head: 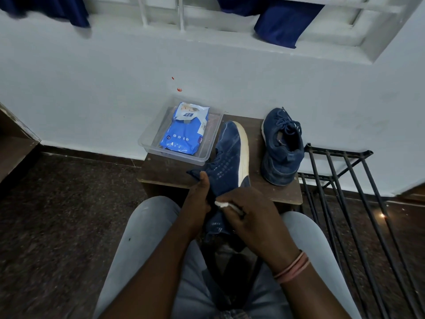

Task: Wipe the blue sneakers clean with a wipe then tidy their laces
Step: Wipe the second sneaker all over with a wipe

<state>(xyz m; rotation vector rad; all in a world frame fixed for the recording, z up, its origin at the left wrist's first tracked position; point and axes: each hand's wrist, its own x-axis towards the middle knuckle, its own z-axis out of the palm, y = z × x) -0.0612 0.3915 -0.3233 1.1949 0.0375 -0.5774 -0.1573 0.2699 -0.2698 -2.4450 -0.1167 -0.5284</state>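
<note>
I had the wooden stool [161,171] before me with the second sneaker [281,148] standing on its right part, the near sneaker [230,155] tipped on its side toward my lap, and the clear tray [147,143] holding the blue wipe pack [184,130]. My left hand [199,203] gripped the near sneaker's collar while my right hand [255,217] pinched the wipe [222,204] against its upper. I judged short firm strokes best, the shoe braced, turning the wipe once soiled; the pack's print was too small for me to read, perhaps "72".

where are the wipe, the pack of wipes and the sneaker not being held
wipe [222,204]: head view, on the white wad pinched in the right hand
pack of wipes [184,132]: head view, blue front
unheld blue sneaker [281,155]: head view, heel side
</note>
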